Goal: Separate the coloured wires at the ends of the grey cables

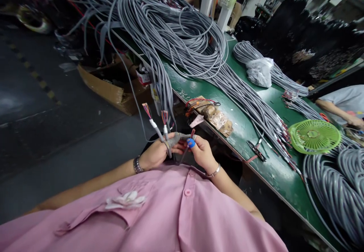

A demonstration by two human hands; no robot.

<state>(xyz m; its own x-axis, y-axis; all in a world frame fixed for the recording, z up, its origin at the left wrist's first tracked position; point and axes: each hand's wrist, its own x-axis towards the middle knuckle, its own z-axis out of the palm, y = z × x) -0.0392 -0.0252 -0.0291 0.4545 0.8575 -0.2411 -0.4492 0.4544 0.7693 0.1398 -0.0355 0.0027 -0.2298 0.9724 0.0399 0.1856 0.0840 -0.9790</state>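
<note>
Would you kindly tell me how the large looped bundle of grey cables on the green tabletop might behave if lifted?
That looped bundle of grey cables would probably feel heavy, given its many strands. It would likely sag, since lengths droop over the edge of the green tabletop. Crossing loops suggest it may tangle.

We look from the head, forward and steeply down, close over the pink shirt (216, 214), the near edge of the bench (241, 130) slanting across.
</note>
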